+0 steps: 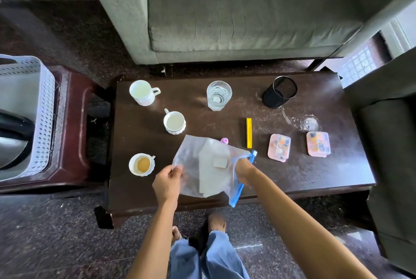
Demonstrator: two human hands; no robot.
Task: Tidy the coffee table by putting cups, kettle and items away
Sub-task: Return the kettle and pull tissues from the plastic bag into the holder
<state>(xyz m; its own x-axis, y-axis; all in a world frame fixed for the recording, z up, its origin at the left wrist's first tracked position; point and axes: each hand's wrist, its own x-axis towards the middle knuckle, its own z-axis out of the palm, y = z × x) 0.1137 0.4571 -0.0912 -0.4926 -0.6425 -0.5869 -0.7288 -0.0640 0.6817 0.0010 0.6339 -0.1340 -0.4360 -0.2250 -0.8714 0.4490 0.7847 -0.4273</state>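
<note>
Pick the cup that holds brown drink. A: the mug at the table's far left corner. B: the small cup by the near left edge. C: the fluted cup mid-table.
B: the small cup shows tan liquid; the mug and the fluted cup show only pale insides.

A grey-green sofa point(247, 20) stands just behind the worktop point(315, 177), its seat cushion creased. A dark armchair point(387, 143) sits at the worktop's right end. A reddish-brown wooden side table point(74, 132) stands at the left end. All rest on a dark speckled stone floor point(56, 233).
</note>
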